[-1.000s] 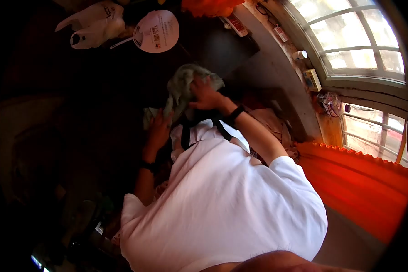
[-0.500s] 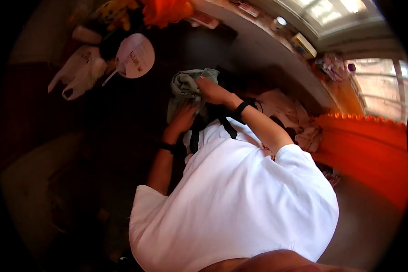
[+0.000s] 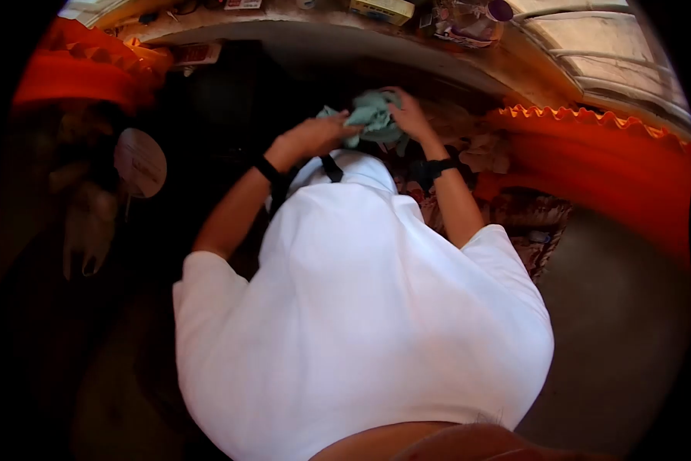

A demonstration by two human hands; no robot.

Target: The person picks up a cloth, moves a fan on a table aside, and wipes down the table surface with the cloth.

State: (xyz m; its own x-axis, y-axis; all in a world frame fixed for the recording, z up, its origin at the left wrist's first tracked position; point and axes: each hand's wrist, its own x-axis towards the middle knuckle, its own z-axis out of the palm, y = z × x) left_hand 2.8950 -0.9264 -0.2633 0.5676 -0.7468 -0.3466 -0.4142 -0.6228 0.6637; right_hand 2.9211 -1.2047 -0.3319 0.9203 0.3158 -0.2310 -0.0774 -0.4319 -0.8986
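Observation:
A crumpled pale green cloth (image 3: 372, 117) is bunched up in front of my body, between both hands. From the left, my left hand (image 3: 315, 138) grips its near edge, fingers pressed into the folds. On the far right side my right hand (image 3: 409, 115) holds the cloth with fingers bent round it. Exactly what kind of cloth it is does not show. Each wrist wears a black band, and the white shirt hides what lies below.
An orange curtain (image 3: 591, 173) hangs at right beneath a barred window (image 3: 614, 54). Along the ledge stand a yellow box (image 3: 382, 9) and a plastic container with a purple lid (image 3: 501, 10). To the left are a round fan (image 3: 140, 163) and a white plastic bag (image 3: 90, 223). Pale clothes (image 3: 484, 152) lie at right.
The view has turned rightward. My hands have moved further apart, and the cloth, earlier spread and rolled in the middle, is now bunched between them.

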